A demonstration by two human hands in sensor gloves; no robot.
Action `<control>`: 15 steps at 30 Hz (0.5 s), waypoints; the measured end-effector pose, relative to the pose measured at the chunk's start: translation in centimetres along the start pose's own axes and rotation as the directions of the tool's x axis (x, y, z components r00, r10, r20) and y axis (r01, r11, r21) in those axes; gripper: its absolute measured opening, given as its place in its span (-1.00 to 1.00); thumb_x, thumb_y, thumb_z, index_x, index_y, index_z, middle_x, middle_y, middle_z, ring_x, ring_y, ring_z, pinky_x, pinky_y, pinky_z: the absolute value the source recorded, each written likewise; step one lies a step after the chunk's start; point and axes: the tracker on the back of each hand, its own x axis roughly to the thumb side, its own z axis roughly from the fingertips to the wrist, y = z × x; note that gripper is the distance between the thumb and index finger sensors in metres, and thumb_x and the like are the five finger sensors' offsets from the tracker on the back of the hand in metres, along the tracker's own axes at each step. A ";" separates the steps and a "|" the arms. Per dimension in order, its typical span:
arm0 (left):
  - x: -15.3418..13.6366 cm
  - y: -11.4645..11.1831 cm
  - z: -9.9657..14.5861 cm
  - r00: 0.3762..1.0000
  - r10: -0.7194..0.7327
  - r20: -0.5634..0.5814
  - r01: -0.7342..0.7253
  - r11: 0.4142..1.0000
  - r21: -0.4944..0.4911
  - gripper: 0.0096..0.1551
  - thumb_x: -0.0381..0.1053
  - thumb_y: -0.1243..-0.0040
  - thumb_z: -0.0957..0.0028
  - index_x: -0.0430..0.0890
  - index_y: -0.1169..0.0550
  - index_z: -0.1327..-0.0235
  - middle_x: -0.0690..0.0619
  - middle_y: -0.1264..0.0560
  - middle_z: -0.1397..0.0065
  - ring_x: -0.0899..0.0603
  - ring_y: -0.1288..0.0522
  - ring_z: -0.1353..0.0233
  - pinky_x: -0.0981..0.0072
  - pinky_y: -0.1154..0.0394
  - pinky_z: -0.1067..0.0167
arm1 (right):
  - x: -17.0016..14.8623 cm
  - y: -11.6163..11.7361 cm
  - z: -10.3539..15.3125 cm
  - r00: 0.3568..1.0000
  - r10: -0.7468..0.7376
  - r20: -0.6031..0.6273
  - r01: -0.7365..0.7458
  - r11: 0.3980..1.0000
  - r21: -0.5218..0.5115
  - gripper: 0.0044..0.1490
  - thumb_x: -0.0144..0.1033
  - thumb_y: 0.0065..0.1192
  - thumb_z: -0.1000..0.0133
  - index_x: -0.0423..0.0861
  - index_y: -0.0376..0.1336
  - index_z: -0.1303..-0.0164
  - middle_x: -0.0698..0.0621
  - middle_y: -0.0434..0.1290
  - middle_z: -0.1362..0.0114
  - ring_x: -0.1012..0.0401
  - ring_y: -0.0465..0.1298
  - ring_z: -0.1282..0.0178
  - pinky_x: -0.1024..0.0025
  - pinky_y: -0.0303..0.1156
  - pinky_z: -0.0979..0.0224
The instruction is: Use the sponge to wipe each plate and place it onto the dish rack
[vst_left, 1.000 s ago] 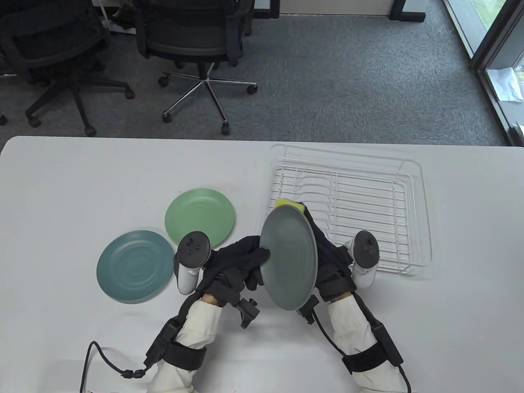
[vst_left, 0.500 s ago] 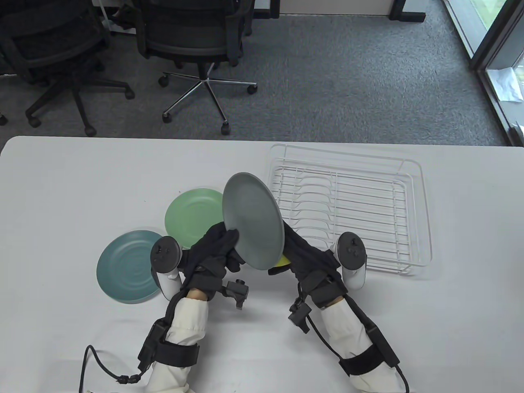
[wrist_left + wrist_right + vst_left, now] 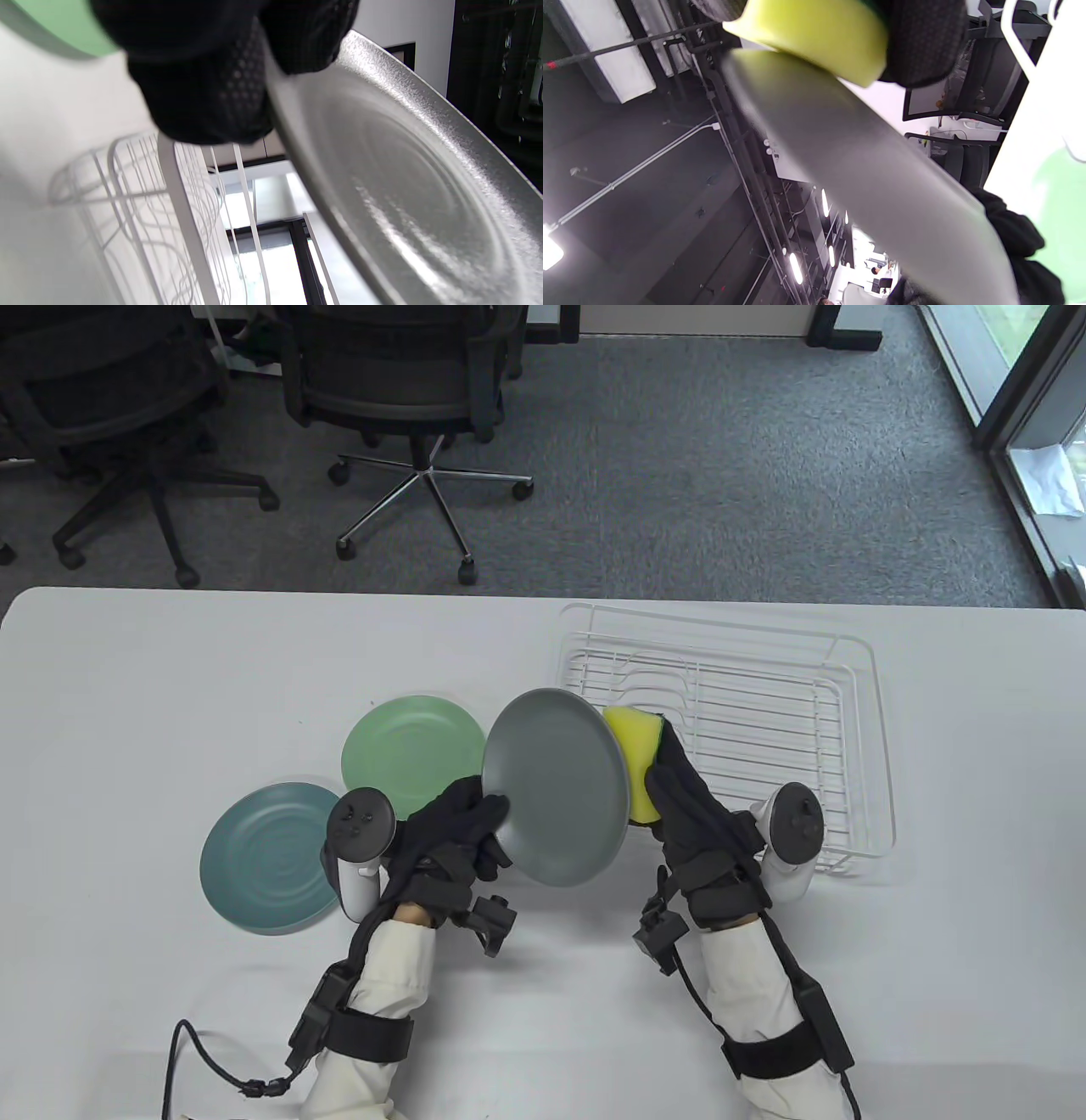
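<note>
My left hand (image 3: 462, 823) grips the near-left rim of a grey plate (image 3: 556, 785), holding it tilted above the table. In the left wrist view the gloved fingers (image 3: 212, 76) pinch the grey plate (image 3: 403, 178) at its edge. My right hand (image 3: 687, 806) holds a yellow sponge (image 3: 638, 759) against the plate's right side, partly behind it. The right wrist view shows the sponge (image 3: 814, 34) touching the plate's (image 3: 857, 169) underside. A white wire dish rack (image 3: 747, 729) stands empty at the right.
A light green plate (image 3: 399, 746) and a teal plate (image 3: 267, 857) lie flat on the white table (image 3: 170, 687) left of my hands. Office chairs (image 3: 407, 398) stand on the carpet beyond the far edge.
The grey plate swung left and then back toward the rack, changing tilt. The sponge went from the plate's far edge, down under its near side, and now shows at its right.
</note>
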 end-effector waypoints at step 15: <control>4.9 1.0 -0.1 0.960 -0.232 0.155 0.180 0.940 0.290 -0.57 -0.11 -0.21 -0.12 -0.26 -0.60 -0.18 -0.13 -0.76 0.09 -0.04 -0.80 0.30 0.71 -0.76 0.56 | 0.0 -1.6 -0.2 0.985 -0.163 -0.047 0.169 0.975 0.145 -0.20 -0.17 -0.24 -0.48 -0.35 -0.21 -0.79 -0.56 0.21 -0.52 -0.27 0.40 -0.29 0.03 0.47 -0.29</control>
